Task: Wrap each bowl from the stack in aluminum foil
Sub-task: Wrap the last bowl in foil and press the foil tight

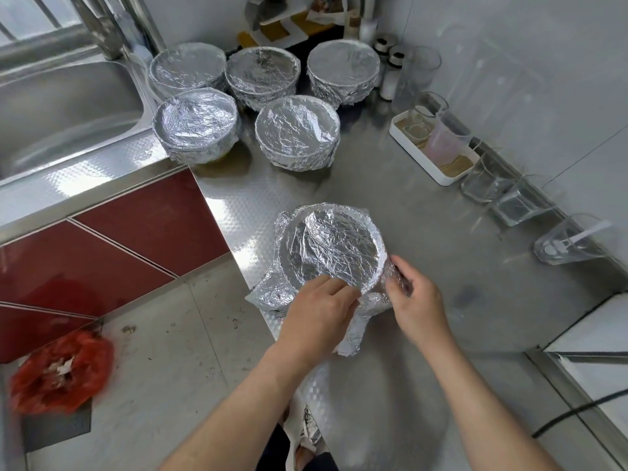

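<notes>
Both the left hand (319, 311) and right hand (419, 300) pinch loose foil (353, 334) at the bowl (334, 248) rim; best folded snugly under.

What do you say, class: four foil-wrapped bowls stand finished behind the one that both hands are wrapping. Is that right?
No. The head view shows five finished, not four: back-left bowl, back-middle bowl, back-right bowl, front-left bowl, front-right bowl. The rest stands: left hand and right hand both work foil on the near bowl.
</notes>
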Tool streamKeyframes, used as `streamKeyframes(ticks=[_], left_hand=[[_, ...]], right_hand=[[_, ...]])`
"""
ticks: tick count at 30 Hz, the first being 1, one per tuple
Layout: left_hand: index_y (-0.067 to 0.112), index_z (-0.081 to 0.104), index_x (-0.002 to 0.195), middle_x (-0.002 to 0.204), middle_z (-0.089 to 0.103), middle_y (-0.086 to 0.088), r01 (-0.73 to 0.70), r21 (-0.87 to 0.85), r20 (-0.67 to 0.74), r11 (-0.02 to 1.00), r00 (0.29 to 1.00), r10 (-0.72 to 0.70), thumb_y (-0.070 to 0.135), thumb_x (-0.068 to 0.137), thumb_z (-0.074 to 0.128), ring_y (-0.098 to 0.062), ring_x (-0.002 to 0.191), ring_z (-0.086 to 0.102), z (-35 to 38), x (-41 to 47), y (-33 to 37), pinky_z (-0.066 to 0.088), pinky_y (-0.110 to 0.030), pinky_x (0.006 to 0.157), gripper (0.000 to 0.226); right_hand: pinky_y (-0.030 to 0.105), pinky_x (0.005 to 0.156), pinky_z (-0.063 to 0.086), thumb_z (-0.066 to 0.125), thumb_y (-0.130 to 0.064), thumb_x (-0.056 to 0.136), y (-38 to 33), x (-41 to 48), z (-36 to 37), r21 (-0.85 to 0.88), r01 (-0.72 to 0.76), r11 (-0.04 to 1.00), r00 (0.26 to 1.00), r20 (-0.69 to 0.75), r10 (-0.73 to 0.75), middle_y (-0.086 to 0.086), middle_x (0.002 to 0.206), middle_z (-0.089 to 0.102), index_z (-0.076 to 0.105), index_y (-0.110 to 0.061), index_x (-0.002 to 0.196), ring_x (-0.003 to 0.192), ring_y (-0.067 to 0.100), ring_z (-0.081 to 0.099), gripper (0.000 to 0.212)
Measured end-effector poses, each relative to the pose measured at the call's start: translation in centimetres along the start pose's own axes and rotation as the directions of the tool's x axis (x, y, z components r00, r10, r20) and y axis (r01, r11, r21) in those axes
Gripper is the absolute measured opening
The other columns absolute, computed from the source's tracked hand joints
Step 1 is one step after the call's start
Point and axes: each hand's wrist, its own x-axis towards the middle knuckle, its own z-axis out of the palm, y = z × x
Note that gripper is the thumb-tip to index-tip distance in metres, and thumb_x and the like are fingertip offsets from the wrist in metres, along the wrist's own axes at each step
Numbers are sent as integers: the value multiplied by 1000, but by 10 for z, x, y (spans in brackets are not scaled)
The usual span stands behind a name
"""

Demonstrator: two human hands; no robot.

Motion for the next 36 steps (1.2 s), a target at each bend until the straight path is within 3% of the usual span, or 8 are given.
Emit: streamKeyframes(ticks=[4, 9, 18, 24, 27, 29, 32, 36], left_hand=[[13, 70, 84, 74, 63, 0, 17, -13, -2, 1000, 1000, -17, 23, 90, 52, -24, 67, 56, 2, 0, 1, 48, -31, 61, 22], [13, 70, 82, 73, 63, 1, 44, -40, -38, 998, 998, -45, 24, 89, 52, -23, 66, 55, 3, 2, 4, 40, -28, 63, 23], [14, 71, 80, 72, 63, 0, 122, -91, -32, 988, 992, -126, 24, 85, 53, -22, 66, 55, 8, 8, 12, 35, -23, 63, 22], [15, 71, 81, 73, 64, 2, 150, -99, -5, 984, 988, -151, 24, 84, 54, -21, 66, 55, 8, 9, 13, 35, -21, 63, 19], [15, 71, 82, 73, 65, 2, 147, -100, -1, 984, 989, -148, 25, 85, 53, -20, 67, 57, 6, 9, 14, 35, -21, 65, 22], [14, 72, 82, 74, 65, 2, 149, -105, 2, 983, 989, -150, 25, 84, 52, -21, 67, 57, 7, 10, 14, 35, -22, 65, 23], [14, 71, 80, 72, 64, 1, 162, -103, -3, 981, 987, -164, 25, 83, 52, -22, 65, 57, 9, 11, 15, 35, -23, 62, 22], [15, 70, 79, 71, 63, 2, 197, -94, -7, 976, 980, -199, 22, 82, 59, -21, 66, 55, 8, 12, 15, 35, -25, 61, 13]], right_hand=[[42, 98, 51, 62, -12, 87, -4, 10, 4, 163, -62, 985, 998, -12, 65, -4, 114, 71, 67, -18, 121, 105, 12, 66, 34], [37, 75, 54, 64, -5, 89, -10, 15, 13, 336, -115, 935, 986, -75, 148, -5, 78, 73, 72, -30, 80, 72, 10, 64, 28], [13, 59, 51, 51, 12, 91, -19, 10, 40, 649, -194, 736, 924, -131, 359, 7, 97, 69, 63, -1, 114, 65, -4, 65, 29], [33, 85, 55, 57, 6, 89, -16, 8, 37, 452, -175, 875, 947, -166, 276, 12, 103, 73, 69, -3, 110, 93, 19, 69, 26], [28, 69, 50, 61, -5, 88, -13, 12, 23, 161, -157, 974, 982, -82, 172, 10, 90, 75, 72, -7, 93, 87, 17, 71, 12], [31, 53, 39, 62, -6, 84, -15, 14, 17, 4, -117, 993, 988, -97, 117, 14, 72, 70, 67, -1, 76, 76, 29, 66, 11], [35, 49, 23, 59, -5, 81, -27, 11, 15, -218, -73, 973, 988, -151, 40, 16, 61, 61, 59, 2, 67, 58, 35, 49, 15], [25, 45, 26, 49, -1, 86, -31, 9, 10, -196, -44, 980, 998, 43, 53, 3, 49, 45, 50, -4, 63, 47, 14, 35, 24]])
